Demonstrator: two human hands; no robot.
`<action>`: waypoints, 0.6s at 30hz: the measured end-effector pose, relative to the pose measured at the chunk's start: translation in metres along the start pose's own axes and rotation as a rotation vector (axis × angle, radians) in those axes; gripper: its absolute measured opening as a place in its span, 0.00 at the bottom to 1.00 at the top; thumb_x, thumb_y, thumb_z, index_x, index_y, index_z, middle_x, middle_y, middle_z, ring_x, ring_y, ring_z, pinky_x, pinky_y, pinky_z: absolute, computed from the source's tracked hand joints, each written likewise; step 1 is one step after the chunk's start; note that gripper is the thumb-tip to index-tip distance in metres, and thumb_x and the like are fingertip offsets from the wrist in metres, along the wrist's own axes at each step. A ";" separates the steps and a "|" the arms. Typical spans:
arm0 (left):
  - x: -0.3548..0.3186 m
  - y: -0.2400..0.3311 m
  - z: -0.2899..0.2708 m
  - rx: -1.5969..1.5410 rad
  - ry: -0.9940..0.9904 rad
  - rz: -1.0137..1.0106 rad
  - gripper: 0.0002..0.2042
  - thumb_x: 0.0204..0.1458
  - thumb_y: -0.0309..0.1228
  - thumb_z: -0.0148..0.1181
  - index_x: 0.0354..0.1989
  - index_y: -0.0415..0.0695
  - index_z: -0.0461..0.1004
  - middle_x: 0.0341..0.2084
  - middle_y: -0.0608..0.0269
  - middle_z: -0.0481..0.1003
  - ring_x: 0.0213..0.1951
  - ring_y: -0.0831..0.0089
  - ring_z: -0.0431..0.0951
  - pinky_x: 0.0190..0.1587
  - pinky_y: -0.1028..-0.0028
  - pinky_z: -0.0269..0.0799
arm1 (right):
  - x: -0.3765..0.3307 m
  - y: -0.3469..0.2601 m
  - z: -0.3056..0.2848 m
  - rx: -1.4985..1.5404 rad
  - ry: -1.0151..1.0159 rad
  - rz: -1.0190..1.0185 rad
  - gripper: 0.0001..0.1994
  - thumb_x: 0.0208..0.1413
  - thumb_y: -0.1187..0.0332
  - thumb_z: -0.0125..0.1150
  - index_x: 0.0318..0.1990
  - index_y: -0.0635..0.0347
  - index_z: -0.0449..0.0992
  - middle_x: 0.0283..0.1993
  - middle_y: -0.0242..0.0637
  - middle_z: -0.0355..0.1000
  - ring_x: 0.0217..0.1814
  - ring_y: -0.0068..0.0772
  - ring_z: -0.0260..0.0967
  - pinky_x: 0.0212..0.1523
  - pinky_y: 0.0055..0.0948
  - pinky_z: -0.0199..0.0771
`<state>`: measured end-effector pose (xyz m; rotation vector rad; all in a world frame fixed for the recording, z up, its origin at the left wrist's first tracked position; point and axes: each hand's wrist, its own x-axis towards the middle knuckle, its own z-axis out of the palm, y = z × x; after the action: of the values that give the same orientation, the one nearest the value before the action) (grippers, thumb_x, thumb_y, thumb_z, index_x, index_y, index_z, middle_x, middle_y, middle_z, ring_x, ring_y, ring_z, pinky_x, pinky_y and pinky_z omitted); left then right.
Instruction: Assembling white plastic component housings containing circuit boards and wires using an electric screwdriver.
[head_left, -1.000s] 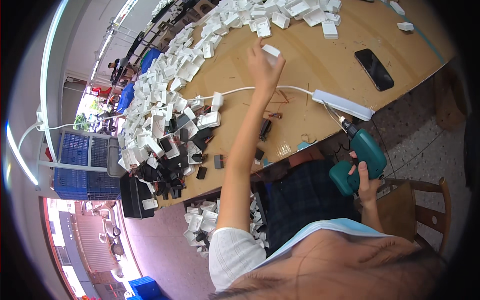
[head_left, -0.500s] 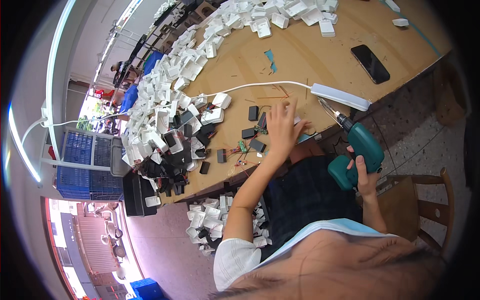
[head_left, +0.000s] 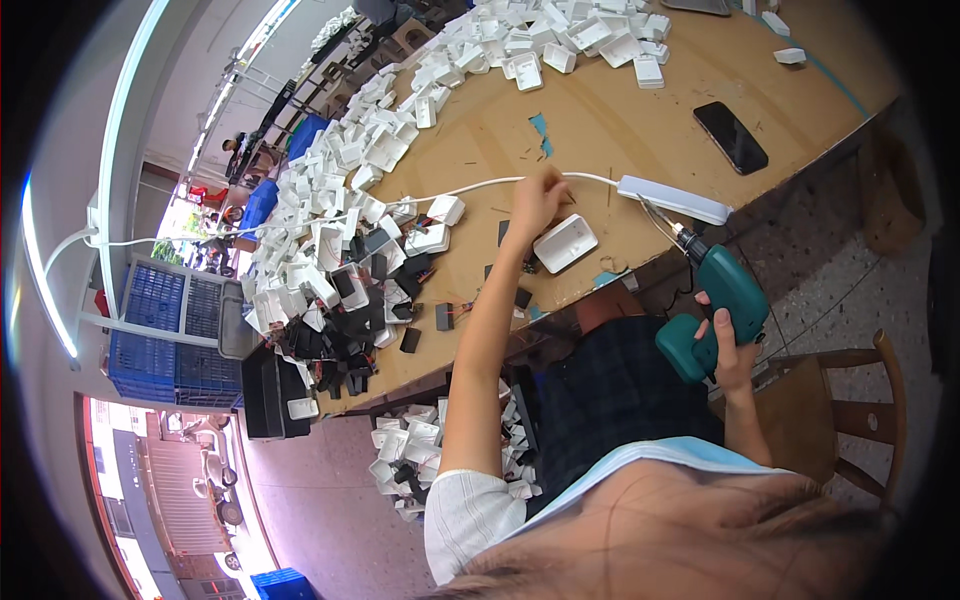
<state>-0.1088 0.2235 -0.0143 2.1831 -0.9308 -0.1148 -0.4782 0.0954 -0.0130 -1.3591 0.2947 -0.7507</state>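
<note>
My left hand (head_left: 535, 200) reaches out over the wooden table (head_left: 620, 110), fingers curled down beside a white cable (head_left: 470, 190). Whether it pinches anything is hidden. Just below it lies a white rectangular casing (head_left: 565, 243), open side up, with small black parts (head_left: 522, 297) near it. My right hand (head_left: 733, 350) is off the table's edge, above my lap, gripping the handle of a teal electric screwdriver (head_left: 715, 300) whose bit points up toward the table.
A white power strip (head_left: 672, 198) lies at the table edge near the screwdriver's tip, and a black phone (head_left: 730, 137) beyond it. A long heap of white casings (head_left: 340, 200) and black parts (head_left: 340, 340) fills the left side. Blue crates (head_left: 160, 330) stand left; a wooden chair (head_left: 850, 400) is right.
My left hand drew back from a far reach, passed over the black parts, and now rests by the cable. A white casing now lies on the table below it. My right hand kept the screwdriver still.
</note>
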 end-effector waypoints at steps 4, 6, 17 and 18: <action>-0.033 -0.008 -0.032 -0.513 0.379 -0.038 0.10 0.64 0.34 0.62 0.42 0.39 0.79 0.33 0.63 0.80 0.33 0.76 0.79 0.37 0.75 0.76 | -0.002 -0.002 -0.004 0.008 0.017 -0.014 0.20 0.69 0.63 0.54 0.61 0.67 0.70 0.52 0.43 0.77 0.38 0.26 0.72 0.35 0.26 0.74; -0.055 -0.016 -0.068 -0.632 0.582 -0.057 0.11 0.65 0.35 0.62 0.42 0.39 0.78 0.35 0.65 0.79 0.32 0.79 0.76 0.37 0.77 0.75 | -0.002 -0.001 -0.001 0.013 0.009 -0.008 0.20 0.69 0.63 0.54 0.61 0.67 0.70 0.52 0.43 0.77 0.38 0.26 0.72 0.35 0.26 0.74; -0.119 0.029 -0.076 -0.367 0.548 0.002 0.08 0.65 0.30 0.61 0.44 0.38 0.81 0.38 0.66 0.80 0.37 0.80 0.77 0.44 0.80 0.72 | -0.009 0.001 0.007 0.001 -0.063 0.034 0.19 0.69 0.63 0.55 0.61 0.66 0.71 0.52 0.43 0.76 0.39 0.26 0.73 0.35 0.27 0.75; -0.122 0.022 -0.057 -0.287 0.512 0.007 0.07 0.64 0.29 0.62 0.43 0.38 0.82 0.38 0.65 0.80 0.37 0.79 0.77 0.44 0.79 0.72 | -0.010 0.002 0.007 0.007 -0.059 0.047 0.19 0.69 0.63 0.55 0.61 0.66 0.71 0.52 0.43 0.76 0.39 0.26 0.73 0.35 0.27 0.75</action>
<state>-0.1909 0.3275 0.0178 1.8148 -0.5867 0.2866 -0.4807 0.1073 -0.0157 -1.3607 0.2768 -0.6707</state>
